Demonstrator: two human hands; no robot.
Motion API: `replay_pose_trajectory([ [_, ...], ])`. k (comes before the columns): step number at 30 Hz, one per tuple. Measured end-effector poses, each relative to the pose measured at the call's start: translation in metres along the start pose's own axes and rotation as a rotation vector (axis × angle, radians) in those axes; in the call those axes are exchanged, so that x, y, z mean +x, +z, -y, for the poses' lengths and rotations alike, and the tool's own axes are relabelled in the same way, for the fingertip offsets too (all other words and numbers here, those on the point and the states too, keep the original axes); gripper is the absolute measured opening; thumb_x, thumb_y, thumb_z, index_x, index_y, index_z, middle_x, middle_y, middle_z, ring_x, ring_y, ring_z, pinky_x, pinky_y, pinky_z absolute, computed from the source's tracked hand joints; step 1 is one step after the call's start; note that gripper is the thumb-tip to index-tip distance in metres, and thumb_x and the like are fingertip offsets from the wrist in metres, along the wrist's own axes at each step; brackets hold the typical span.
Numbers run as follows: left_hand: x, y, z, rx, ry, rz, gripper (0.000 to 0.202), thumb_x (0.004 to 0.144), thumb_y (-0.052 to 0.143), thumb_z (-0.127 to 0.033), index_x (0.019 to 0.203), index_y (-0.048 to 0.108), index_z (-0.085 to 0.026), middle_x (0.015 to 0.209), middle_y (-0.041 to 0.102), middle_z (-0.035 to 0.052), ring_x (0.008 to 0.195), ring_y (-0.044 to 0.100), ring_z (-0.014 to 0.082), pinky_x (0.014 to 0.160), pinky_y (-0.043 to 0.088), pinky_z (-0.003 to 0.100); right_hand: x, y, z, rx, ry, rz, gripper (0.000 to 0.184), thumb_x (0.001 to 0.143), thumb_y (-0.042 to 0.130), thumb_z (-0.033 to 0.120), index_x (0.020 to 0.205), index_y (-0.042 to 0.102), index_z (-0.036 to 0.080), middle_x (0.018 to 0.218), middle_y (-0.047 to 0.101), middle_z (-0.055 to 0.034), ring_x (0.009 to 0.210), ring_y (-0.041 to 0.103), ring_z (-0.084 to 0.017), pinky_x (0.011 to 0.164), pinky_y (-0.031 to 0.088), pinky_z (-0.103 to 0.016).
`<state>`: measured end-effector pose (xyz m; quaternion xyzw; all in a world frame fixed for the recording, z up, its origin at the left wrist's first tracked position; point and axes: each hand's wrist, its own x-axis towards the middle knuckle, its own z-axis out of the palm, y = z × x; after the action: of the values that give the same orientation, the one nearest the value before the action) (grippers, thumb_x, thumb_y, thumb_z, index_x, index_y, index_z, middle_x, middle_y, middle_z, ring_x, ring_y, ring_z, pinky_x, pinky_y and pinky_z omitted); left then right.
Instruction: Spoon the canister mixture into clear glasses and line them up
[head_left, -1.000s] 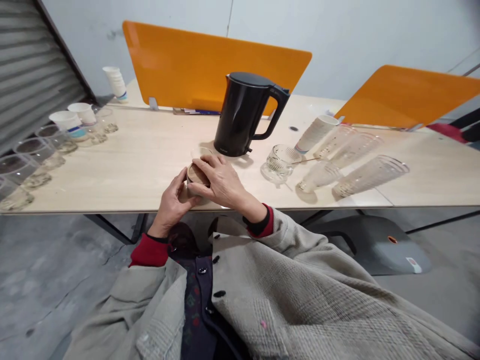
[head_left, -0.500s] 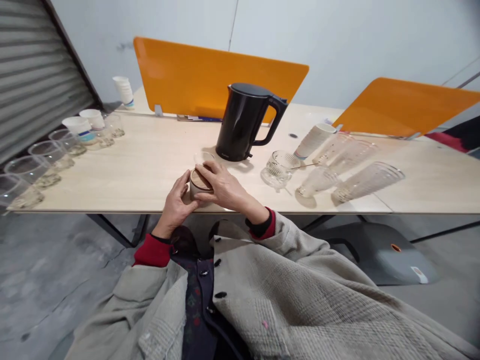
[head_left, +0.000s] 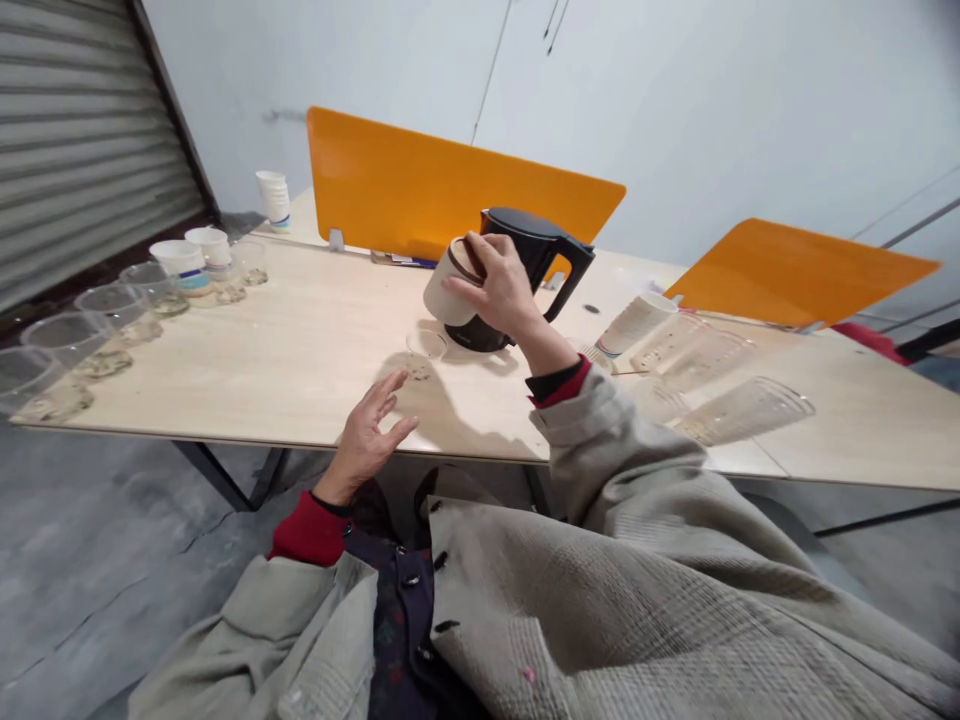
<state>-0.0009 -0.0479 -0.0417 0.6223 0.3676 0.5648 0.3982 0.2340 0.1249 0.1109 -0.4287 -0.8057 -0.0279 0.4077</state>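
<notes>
Our right hand (head_left: pixel 502 282) is gripping a jar (head_left: pixel 445 290) left of the kettle (head_left: pixel 535 250)! Nearer, our left hand (head_left: pixel 368 437) is hovering, fingers parted.

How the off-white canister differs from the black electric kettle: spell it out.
Colour: the off-white canister has a pale body and tan top; the black electric kettle is dark all over.
Size: the kettle is larger than the canister.
Handle: the kettle has a side handle; none shows on the canister.
Place: the canister is held aloft; the kettle stands on the table.
Shared: both are roughly cylindrical.
</notes>
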Motion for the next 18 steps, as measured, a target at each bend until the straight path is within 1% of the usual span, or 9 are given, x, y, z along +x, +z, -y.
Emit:
replay_pose_trajectory([
  [2,-0.001,0.0,-0.001,-0.001,-0.004,0.011,0.071,0.09,0.083,-0.054,0.155,0.062,-0.034,0.161,0.062,0.0143,0.154,0.056,0.0337,0.126,0.048,0.059,0.021,0.029,-0.009,-0.041,0.029,0.05,0.072,0.091,0.079,0.057,0.15,0.063,0.019,0.143,0.058,-0.0197,0.137,0.056,-0.04,0.121,0.047,-0.062],
  [4,-0.002,0.0,-0.004,0.011,-0.009,0.023,0.07,0.092,0.081,-0.054,0.155,0.062,-0.033,0.16,0.063,0.0146,0.152,0.058,0.0331,0.125,0.05,0.058,0.033,0.058,-0.012,-0.093,0.065,0.126,0.064,0.092,0.079,0.052,0.144,0.066,0.017,0.138,0.061,-0.0199,0.132,0.058,-0.039,0.118,0.049,-0.06],
  [6,-0.002,0.0,-0.006,0.034,-0.012,0.036,0.069,0.093,0.08,-0.053,0.156,0.061,-0.031,0.159,0.064,0.015,0.15,0.059,0.0325,0.124,0.051,0.057,0.036,0.08,-0.011,-0.137,0.1,0.199,0.059,0.092,0.079,0.047,0.141,0.067,0.016,0.137,0.062,-0.0199,0.128,0.059,-0.038,0.117,0.049,-0.057],
  [8,-0.003,0.0,-0.009,0.061,-0.014,0.046,0.067,0.094,0.078,-0.05,0.156,0.062,-0.029,0.158,0.064,0.0149,0.148,0.06,0.0316,0.123,0.052,0.054,0.035,0.097,-0.009,-0.161,0.124,0.269,0.053,0.092,0.079,0.044,0.136,0.068,0.017,0.138,0.062,-0.0197,0.127,0.059,-0.037,0.117,0.048,-0.055],
  [10,-0.003,0.0,-0.011,0.083,-0.01,0.059,0.064,0.096,0.077,-0.047,0.155,0.062,-0.028,0.156,0.065,0.0143,0.146,0.062,0.0306,0.123,0.053,0.052,0.031,0.107,-0.009,-0.172,0.143,0.332,0.047,0.093,0.078,0.043,0.131,0.069,0.017,0.138,0.063,-0.0189,0.126,0.059,-0.036,0.117,0.048,-0.052],
  [12,-0.003,0.0,-0.012,0.097,-0.002,0.072,0.062,0.096,0.076,-0.045,0.154,0.063,-0.028,0.154,0.067,0.0137,0.144,0.063,0.0298,0.122,0.054,0.051,0.027,0.113,-0.009,-0.179,0.171,0.368,0.045,0.093,0.077,0.043,0.13,0.069,0.018,0.14,0.062,-0.018,0.126,0.059,-0.035,0.116,0.048,-0.05],
  [16,-0.002,0.0,-0.013,0.117,0.013,0.091,0.059,0.097,0.075,-0.043,0.154,0.063,-0.028,0.152,0.068,0.0131,0.141,0.065,0.0293,0.119,0.056,0.05,0.022,0.118,-0.012,-0.181,0.214,0.358,0.054,0.094,0.076,0.044,0.14,0.065,0.019,0.148,0.059,-0.0182,0.13,0.058,-0.036,0.116,0.048,-0.048],
  [18,-0.002,0.0,-0.012,0.127,0.015,0.093,0.059,0.098,0.075,-0.043,0.154,0.063,-0.028,0.151,0.068,0.0133,0.14,0.065,0.0292,0.119,0.056,0.049,0.021,0.119,-0.013,-0.178,0.216,0.345,0.056,0.094,0.076,0.045,0.142,0.065,0.018,0.149,0.059,-0.0187,0.132,0.056,-0.037,0.117,0.047,-0.048],
])
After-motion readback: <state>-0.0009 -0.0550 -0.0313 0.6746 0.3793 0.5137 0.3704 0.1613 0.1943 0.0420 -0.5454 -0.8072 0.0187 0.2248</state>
